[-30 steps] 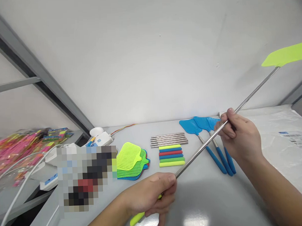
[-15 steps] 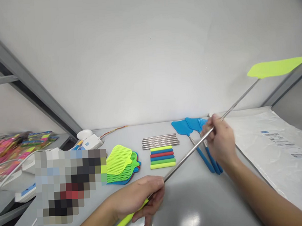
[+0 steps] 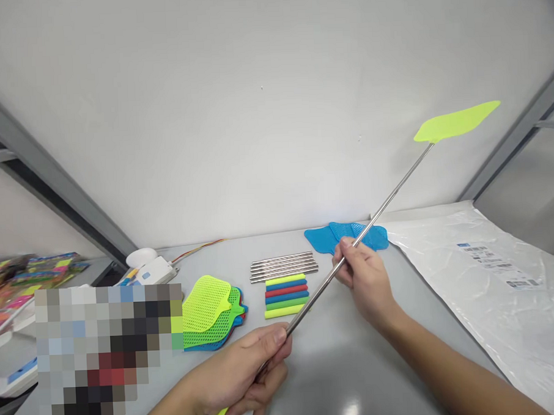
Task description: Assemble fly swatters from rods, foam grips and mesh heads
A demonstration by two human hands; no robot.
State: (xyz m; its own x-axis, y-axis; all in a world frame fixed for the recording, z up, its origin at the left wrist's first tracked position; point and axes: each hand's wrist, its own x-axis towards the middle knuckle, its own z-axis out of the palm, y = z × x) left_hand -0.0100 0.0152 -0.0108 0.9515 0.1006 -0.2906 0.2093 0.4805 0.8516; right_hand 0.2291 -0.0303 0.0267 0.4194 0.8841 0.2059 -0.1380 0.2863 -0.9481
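A yellow-green fly swatter [image 3: 457,124] with a long metal rod slants up to the right, its head raised in front of the wall. My left hand [image 3: 247,365] is closed around the lower rod, just above the yellow-green handle, which the bottom edge partly cuts off. My right hand [image 3: 365,283] pinches the rod about halfway up. Beyond it lie several blue fly swatters [image 3: 322,239], their handles hidden behind my right hand and forearm. Left of that hand are a row of metal rods [image 3: 284,267] and a row of coloured handle tubes [image 3: 286,302].
A pile of loose swatter heads [image 3: 203,302] lies at left, beside a blurred-out patch. White plastic wrap [image 3: 444,255] with labels covers the right side. A white plug adapter [image 3: 158,271], colourful packages [image 3: 45,269] and metal frame posts [image 3: 64,180] stand around the grey table [image 3: 357,369].
My right hand has slid down the rod toward my left hand. The swatter's head appears further left. The view has shifted a little, and the blue swatters' handles are now covered.
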